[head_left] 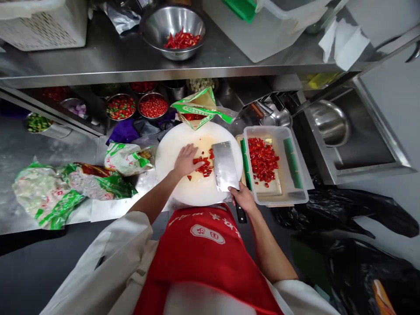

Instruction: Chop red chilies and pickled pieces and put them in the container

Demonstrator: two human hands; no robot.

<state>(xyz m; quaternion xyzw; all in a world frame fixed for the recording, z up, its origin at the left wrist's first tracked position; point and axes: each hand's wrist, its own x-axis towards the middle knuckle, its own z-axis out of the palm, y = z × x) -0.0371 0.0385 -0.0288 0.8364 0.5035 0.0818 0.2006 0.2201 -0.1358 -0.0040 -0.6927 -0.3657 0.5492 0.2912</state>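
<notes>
At four o'clock off the chopping board (192, 190), the right hand (243, 197) grips the likely heavy cleaver (226, 166) by its handle (241, 214), surest there; the left hand (187, 160) lies open.

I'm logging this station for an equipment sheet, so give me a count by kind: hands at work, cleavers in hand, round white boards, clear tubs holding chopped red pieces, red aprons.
Hands, left hand and right hand: 2
Cleaver: 1
Round white board: 1
Clear tub: 1
Red apron: 1
Total: 6
</notes>
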